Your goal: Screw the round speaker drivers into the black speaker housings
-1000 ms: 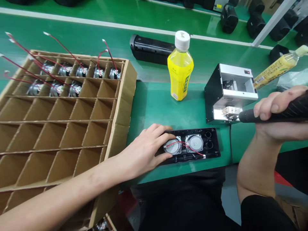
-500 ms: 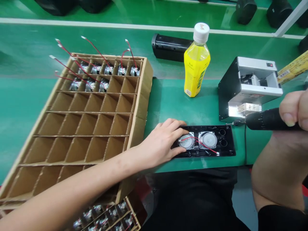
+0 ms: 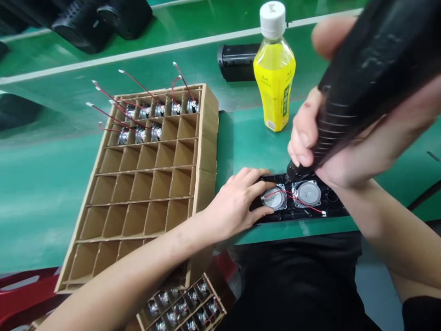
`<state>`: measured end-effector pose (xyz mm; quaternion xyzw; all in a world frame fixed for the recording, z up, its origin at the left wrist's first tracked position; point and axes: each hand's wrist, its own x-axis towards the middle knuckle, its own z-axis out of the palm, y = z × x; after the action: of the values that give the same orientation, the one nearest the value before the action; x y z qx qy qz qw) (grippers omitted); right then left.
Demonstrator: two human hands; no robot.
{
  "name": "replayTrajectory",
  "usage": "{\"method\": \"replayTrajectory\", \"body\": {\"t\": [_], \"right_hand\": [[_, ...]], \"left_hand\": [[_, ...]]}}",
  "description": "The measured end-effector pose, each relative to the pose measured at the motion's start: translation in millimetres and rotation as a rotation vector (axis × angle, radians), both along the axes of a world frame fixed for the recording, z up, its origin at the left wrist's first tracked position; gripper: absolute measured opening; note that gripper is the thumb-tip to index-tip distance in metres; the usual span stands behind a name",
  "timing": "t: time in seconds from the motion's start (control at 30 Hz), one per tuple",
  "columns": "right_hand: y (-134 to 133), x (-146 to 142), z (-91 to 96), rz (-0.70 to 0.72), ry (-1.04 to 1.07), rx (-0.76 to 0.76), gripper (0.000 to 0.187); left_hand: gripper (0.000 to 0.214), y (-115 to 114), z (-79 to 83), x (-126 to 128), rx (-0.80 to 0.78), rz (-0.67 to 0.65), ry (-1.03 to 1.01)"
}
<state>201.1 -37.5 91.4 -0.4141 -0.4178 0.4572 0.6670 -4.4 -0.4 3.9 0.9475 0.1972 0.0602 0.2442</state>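
My left hand [image 3: 237, 197] grips the left end of a black speaker panel [image 3: 336, 209] lying on the bench, fingers near the far edge and thumb near the close edge. Two round speaker drivers, a left one [image 3: 275, 198] and a right one [image 3: 308, 194], sit in the panel, joined by thin red and black wires with a white plug. My right hand [image 3: 306, 131] is wrapped round a black electric screwdriver [image 3: 339, 105], held at a slant. Its tip points down at the panel's far edge, between the two drivers; the bit's end is hard to make out.
Left stands a divided cardboard box [image 3: 206, 147] with several wired speaker drivers [image 3: 156, 132] in its far cells. A yellow-labelled bottle [image 3: 274, 78] stands beyond the panel, before a black speaker housing [image 3: 237, 62]. Below is another box of drivers [image 3: 182, 308].
My right hand has swung the screwdriver leftward from beside the screw-feeding machine to over the panel. My left hand still grips the panel. The view has turned, and the machine is no longer seen.
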Motion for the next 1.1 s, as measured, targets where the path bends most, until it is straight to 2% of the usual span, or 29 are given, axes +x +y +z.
{"method": "replayTrajectory", "body": {"t": [0.1, 0.23, 0.4, 0.7, 0.87, 1.0, 1.1], "right_hand": [[0.5, -5.6, -10.8, 0.090, 0.048, 0.092, 0.092], [0.9, -3.0, -21.2, 0.086, -0.005, 0.030, 0.094], [3.6, -6.5, -23.4, 0.086, 0.017, -0.011, 0.081], [6.4, -9.3, -30.8, 0.160, 0.019, -0.031, 0.080], [5.4, -9.7, -35.8, 0.205, 0.043, 0.055, 0.079], [5.1, -10.0, -37.3, 0.207, 0.039, 0.059, 0.075], [6.8, -6.8, -36.0, 0.276, 0.052, 0.036, 0.076]], "left_hand": [[0.040, 0.8, -0.9, -1.3, 0.009, -0.003, -0.015], [0.041, 1.7, -2.7, -1.4, 0.021, -0.017, -0.034], [0.043, 1.8, -1.8, -1.0, 0.049, -0.030, -0.033], [0.039, 1.1, -2.3, -0.6, 0.066, -0.038, -0.056], [0.039, 1.8, -4.5, -1.8, 0.062, -0.038, -0.069], [0.039, 1.9, -4.6, -1.8, 0.055, -0.044, -0.088], [0.039, 1.6, -2.9, -1.5, 0.051, -0.046, -0.092]]}}
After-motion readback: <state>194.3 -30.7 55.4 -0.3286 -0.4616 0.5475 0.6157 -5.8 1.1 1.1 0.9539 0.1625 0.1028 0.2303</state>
